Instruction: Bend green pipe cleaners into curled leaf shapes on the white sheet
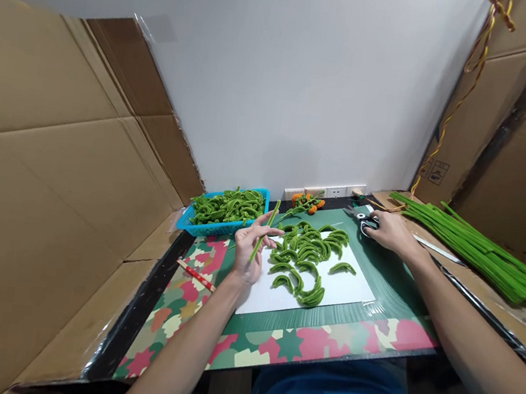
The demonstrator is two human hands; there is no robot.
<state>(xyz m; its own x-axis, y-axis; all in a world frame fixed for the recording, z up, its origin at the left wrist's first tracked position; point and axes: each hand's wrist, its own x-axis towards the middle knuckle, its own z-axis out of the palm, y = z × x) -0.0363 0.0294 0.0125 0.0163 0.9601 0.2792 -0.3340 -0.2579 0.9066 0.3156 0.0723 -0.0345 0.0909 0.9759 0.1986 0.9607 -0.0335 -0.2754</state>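
My left hand [251, 244] is closed on a green pipe cleaner [265, 233], which stands tilted between thumb and fingers above the left side of a white sheet [347, 293]. At the back right, my right hand [388, 229] has its fingers on the dark handles of a pair of scissors [362, 220], whose blades point away to the left. Many curved green pipe-cleaner pieces [312, 246] lie in a loose cluster on the sheet. One small bundle [343, 269] rests apart at its right. My right fingertips are partly hidden behind the handles.
A blue basket [212, 229] of green pieces stands at the back left. Orange and green pipe-cleaner flowers [308, 203] lie near the wall sockets [336, 192]. Long green stems [480, 250] are stacked right. A red stick [196, 275] lies left. Cardboard walls [38, 191] flank the table.
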